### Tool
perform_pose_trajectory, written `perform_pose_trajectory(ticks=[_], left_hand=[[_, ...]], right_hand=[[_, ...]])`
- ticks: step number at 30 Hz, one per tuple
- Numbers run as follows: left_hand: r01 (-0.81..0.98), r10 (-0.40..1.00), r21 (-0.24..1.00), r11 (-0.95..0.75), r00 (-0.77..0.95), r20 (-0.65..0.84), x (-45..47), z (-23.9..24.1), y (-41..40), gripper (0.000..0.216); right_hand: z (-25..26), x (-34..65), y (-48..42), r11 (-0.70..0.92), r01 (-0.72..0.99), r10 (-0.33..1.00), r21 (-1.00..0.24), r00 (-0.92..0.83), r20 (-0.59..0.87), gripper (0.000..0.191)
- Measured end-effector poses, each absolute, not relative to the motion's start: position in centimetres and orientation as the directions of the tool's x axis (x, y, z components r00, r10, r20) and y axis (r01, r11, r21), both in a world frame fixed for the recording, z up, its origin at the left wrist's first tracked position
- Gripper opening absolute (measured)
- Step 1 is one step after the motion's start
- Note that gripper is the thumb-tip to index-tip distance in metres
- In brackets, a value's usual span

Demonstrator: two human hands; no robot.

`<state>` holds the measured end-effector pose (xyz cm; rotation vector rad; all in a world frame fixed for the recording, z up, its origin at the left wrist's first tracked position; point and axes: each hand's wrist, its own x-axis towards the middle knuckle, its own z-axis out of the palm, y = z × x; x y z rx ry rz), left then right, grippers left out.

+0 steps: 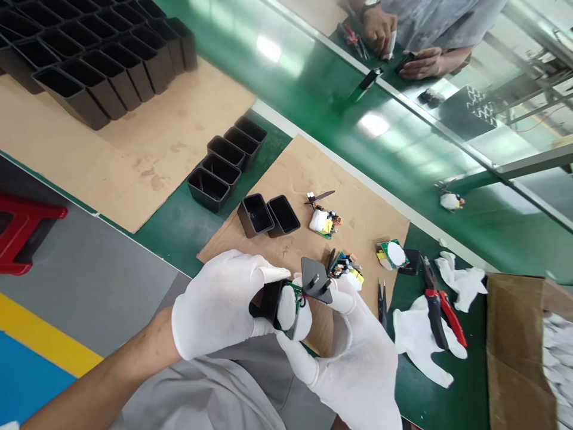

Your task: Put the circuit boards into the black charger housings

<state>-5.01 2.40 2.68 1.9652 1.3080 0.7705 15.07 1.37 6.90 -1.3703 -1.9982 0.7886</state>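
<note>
Head view: left hand (221,304) curled tight round a black housing (270,297), green circuit board (290,307) sticking out of its 3 o'clock end, all held low centre of frame; right hand (353,358) pinches the black plug plate (317,278), prongs showing, just at the board's 1 o'clock. From the hands: two empty housings (268,215) at 12 on the cardboard sheet (304,173), loose boards (324,222) at 1, tweezers (382,298) and red cutters (441,310) at 3, cutters lying on spare gloves (416,346). Co-worker's hands (380,27) at far 1 o'clock across the green belt (313,89).
</note>
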Motion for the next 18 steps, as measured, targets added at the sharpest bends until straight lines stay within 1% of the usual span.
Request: perform_pose_trajectory(ticks=[8, 13, 15, 18], left_hand=[[0.557, 0.938, 0.773, -0.304, 0.317, 0.140, -5.09, 2.21, 2.16, 0.052], [0.545, 0.930, 0.771, -0.330, 0.326, 0.168, -5.14, 2.06, 2.13, 0.050], [0.550, 0.930, 0.769, -0.326, 0.332, 0.157, -5.16, 2.15, 2.18, 0.051], [0.561, 0.935, 0.774, -0.294, 0.339, 0.109, -5.18, 2.21, 2.22, 0.050]], right_hand=[[7.23, 14.96, 1.60, 0.309, 0.598, 0.937, -0.740, -0.325, 0.129, 0.044], [6.86, 14.87, 1.31, 0.365, 0.605, 0.928, -0.708, -0.301, 0.221, 0.044], [6.74, 14.78, 1.27, 0.367, 0.585, 0.927, -0.723, -0.295, 0.231, 0.043], [6.79, 14.54, 1.55, 0.360, 0.577, 0.926, -0.733, -0.320, 0.203, 0.043]])
